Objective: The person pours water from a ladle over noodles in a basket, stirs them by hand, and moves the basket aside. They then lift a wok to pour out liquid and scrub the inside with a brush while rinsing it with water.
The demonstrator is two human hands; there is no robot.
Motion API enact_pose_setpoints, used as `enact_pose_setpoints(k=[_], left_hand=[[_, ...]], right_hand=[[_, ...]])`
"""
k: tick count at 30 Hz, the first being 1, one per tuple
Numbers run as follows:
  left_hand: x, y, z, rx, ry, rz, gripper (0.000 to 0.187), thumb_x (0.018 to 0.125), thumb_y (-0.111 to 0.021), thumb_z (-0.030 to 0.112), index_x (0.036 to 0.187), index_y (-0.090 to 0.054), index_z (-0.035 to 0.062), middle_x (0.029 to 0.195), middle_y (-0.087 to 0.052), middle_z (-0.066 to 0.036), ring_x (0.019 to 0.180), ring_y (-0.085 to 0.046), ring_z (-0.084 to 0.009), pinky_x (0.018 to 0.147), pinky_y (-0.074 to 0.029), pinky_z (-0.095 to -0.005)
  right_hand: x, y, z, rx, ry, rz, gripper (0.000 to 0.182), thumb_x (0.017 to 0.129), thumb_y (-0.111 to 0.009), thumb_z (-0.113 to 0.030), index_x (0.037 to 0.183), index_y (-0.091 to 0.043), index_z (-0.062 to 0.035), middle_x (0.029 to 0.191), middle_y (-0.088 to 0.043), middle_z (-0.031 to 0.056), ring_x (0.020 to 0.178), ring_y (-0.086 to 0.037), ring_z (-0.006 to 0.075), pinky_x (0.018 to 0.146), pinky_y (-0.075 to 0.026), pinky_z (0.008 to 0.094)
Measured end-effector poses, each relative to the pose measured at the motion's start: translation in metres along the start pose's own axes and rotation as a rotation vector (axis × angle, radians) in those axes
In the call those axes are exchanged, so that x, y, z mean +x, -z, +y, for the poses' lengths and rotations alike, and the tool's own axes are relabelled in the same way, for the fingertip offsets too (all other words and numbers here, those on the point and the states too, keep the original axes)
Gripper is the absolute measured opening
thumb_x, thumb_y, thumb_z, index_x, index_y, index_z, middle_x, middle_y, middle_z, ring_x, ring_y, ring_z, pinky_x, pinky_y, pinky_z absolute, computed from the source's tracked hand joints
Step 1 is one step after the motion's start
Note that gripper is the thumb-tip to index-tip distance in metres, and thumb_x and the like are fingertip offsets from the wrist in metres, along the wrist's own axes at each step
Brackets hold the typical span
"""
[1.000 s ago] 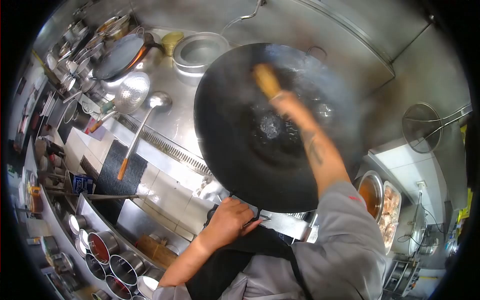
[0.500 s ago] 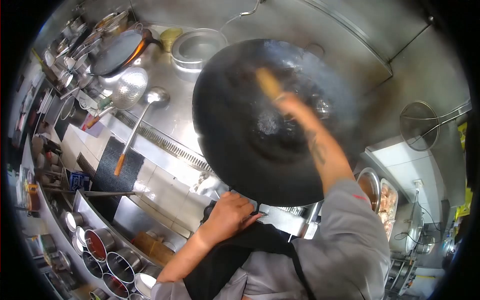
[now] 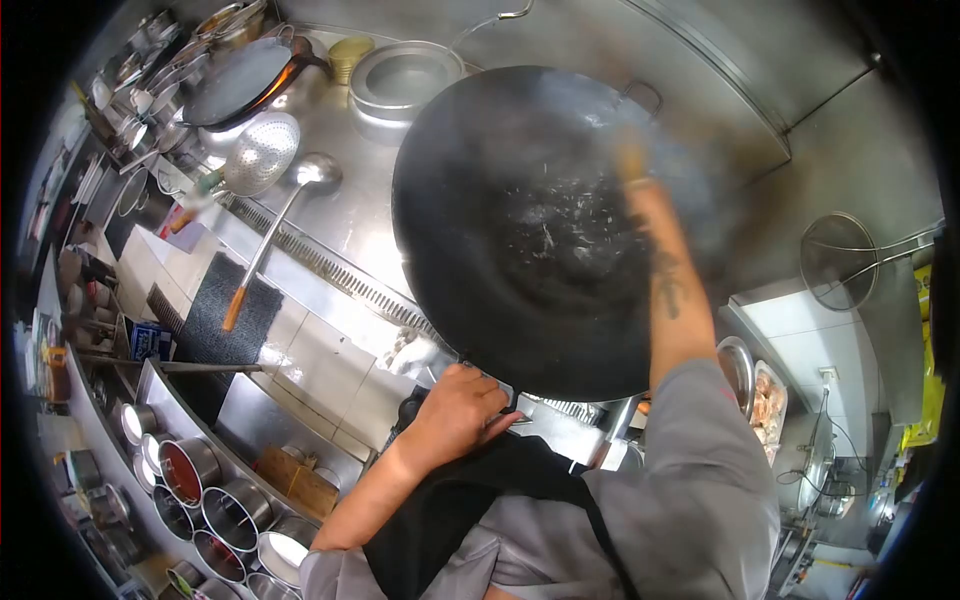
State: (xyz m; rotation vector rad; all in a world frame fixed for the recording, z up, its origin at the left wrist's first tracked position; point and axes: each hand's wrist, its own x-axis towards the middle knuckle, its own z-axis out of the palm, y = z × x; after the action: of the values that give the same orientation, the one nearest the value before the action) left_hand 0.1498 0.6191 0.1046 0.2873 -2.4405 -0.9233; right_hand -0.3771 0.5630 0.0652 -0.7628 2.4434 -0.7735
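A large black wok [image 3: 480, 250] tilts toward me, with a little water and white foam in its bottom. At its near rim my left hand [image 3: 462, 412] is closed around the wok's handle, which my fingers mostly cover; dark cloth shows beside it. Inside the wok, near the far right wall, my right hand [image 3: 648, 198] is closed on a yellowish wok brush [image 3: 630, 158]. Motion smears both the brush and the fingers. A second handle loop [image 3: 643, 97] stands on the wok's far rim.
Left of the wok lie a ladle [image 3: 317, 172] and a perforated skimmer [image 3: 264, 150]. Behind them is another wok [image 3: 240, 85] with flame at its edge. A water-filled pot [image 3: 405, 60] sits under a spout. Seasoning pots [image 3: 190, 470] stand lower left; a wire strainer [image 3: 840, 262] hangs right.
My right hand has swept the brush to the right, across to the wok's far right wall. The left hand stays at the handle. The view has shifted slightly.
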Motion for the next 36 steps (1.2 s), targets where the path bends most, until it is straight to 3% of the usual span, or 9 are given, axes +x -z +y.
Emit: enact_pose_setpoints(k=[1,4,7,9,11,12,15,19,36], left_hand=[[-0.001,0.0,0.0,0.003,0.003,-0.008,0.023,0.079,-0.08,0.021,0.072,-0.061,0.0093,0.073,-0.059,-0.005,0.074,-0.059,-0.0265,0.072,-0.043,-0.0384],[0.002,0.0,-0.002,0.018,-0.011,0.003,0.022,0.079,-0.079,0.021,0.074,-0.062,0.0088,0.073,-0.059,-0.006,0.075,-0.06,-0.0268,0.072,-0.043,-0.0388],[-0.002,0.002,0.004,-0.009,0.0,-0.032,0.022,0.08,-0.078,0.022,0.075,-0.062,0.0086,0.075,-0.06,-0.006,0.077,-0.06,-0.0268,0.073,-0.043,-0.0395],[0.002,0.002,0.001,-0.024,-0.033,-0.039,0.022,0.079,-0.078,0.024,0.076,-0.062,0.0085,0.077,-0.061,-0.006,0.079,-0.06,-0.027,0.074,-0.044,-0.0401],[-0.005,-0.005,-0.006,-0.013,-0.023,-0.012,0.022,0.078,-0.077,0.025,0.078,-0.064,0.0084,0.079,-0.062,-0.006,0.081,-0.061,-0.0273,0.076,-0.044,-0.0407],[-0.009,-0.014,-0.008,-0.052,-0.057,0.044,0.022,0.077,-0.078,0.026,0.079,-0.065,0.0087,0.081,-0.063,-0.006,0.083,-0.061,-0.0275,0.077,-0.044,-0.0411],[-0.011,-0.023,-0.011,-0.017,-0.057,0.058,0.025,0.073,-0.076,0.028,0.086,-0.067,0.0092,0.084,-0.065,-0.007,0.089,-0.062,-0.028,0.083,-0.044,-0.0425],[-0.012,-0.039,-0.026,0.055,-0.192,0.196,0.023,0.069,-0.079,0.029,0.073,-0.068,0.0087,0.081,-0.065,-0.01,0.083,-0.064,-0.0328,0.071,-0.047,-0.0475],[-0.038,-0.052,-0.029,0.156,-0.099,0.328,0.032,0.082,-0.075,0.039,0.092,-0.069,0.0098,0.101,-0.061,-0.01,0.107,-0.055,-0.0315,0.089,-0.043,-0.0458]], right_hand=[[-0.044,-0.042,-0.04,-0.229,0.004,-0.262,0.04,0.088,-0.07,-0.038,0.118,-0.064,-0.0116,0.092,-0.067,0.0073,0.087,-0.066,0.0203,0.073,-0.054,0.0434],[-0.144,-0.128,-0.052,-0.139,0.484,-0.498,0.051,0.088,-0.071,-0.033,0.131,-0.058,-0.0093,0.107,-0.07,0.0161,0.101,-0.067,0.029,0.088,-0.053,0.0417],[-0.126,-0.09,-0.008,-0.56,0.66,-0.351,0.046,0.09,-0.068,-0.027,0.13,-0.06,-0.006,0.107,-0.071,0.0165,0.099,-0.068,0.0285,0.089,-0.053,0.0431],[-0.025,-0.026,0.042,-0.583,0.201,-0.025,0.034,0.094,-0.06,-0.031,0.106,-0.069,-0.0011,0.101,-0.072,0.0153,0.091,-0.067,0.0236,0.078,-0.053,0.0404],[0.076,0.05,0.128,0.073,0.073,0.288,0.033,0.096,-0.055,-0.029,0.105,-0.071,-0.0018,0.101,-0.071,0.0159,0.085,-0.068,0.0229,0.078,-0.054,0.0461],[0.078,0.055,0.093,0.173,0.112,0.301,0.033,0.096,-0.055,-0.03,0.105,-0.07,-0.002,0.1,-0.071,0.0158,0.085,-0.068,0.0231,0.078,-0.054,0.046],[0.013,-0.048,-0.007,0.043,0.234,-0.208,0.033,0.096,-0.056,-0.031,0.107,-0.07,-0.0028,0.1,-0.071,0.0155,0.084,-0.068,0.0235,0.078,-0.055,0.0458],[-0.111,-0.144,-0.057,-0.182,0.365,-0.676,0.034,0.096,-0.057,-0.032,0.108,-0.069,-0.0037,0.1,-0.071,0.015,0.083,-0.067,0.0242,0.077,-0.055,0.0455],[-0.124,-0.131,-0.036,-0.345,0.221,-0.71,0.038,0.094,-0.061,-0.04,0.116,-0.064,-0.0079,0.099,-0.07,0.0129,0.078,-0.066,0.027,0.075,-0.055,0.0442]])
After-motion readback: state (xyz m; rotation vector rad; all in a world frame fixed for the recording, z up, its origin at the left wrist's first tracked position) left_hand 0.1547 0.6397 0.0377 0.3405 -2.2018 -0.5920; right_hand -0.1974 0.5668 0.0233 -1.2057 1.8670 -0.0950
